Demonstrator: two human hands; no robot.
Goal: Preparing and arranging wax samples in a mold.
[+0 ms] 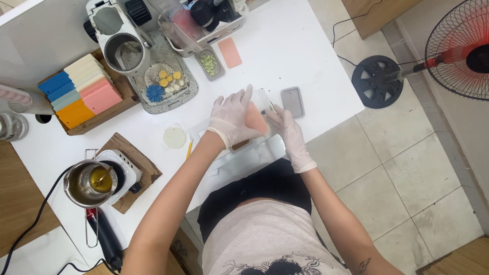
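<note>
Both my hands wear white gloves and meet over a clear sheet (264, 95) near the white table's front edge. My left hand (231, 118) holds a salmon-pink flat tablet (256, 119) upright against its palm, fingers spread. My right hand (286, 126) pinches a thin dark tool (268, 109) whose tip touches the tablet's edge. A grey rectangular mould (292, 101) lies just right of my hands. A second pink tablet (230, 52) lies farther back on the table.
A wooden box of coloured slabs (84, 89) stands at left. A speckled tray (165, 81) holds small flowers. A metal pot (89, 184) sits on a hotplate at front left. A round cream disc (174, 137) lies nearby. A floor fan (461, 48) stands at right.
</note>
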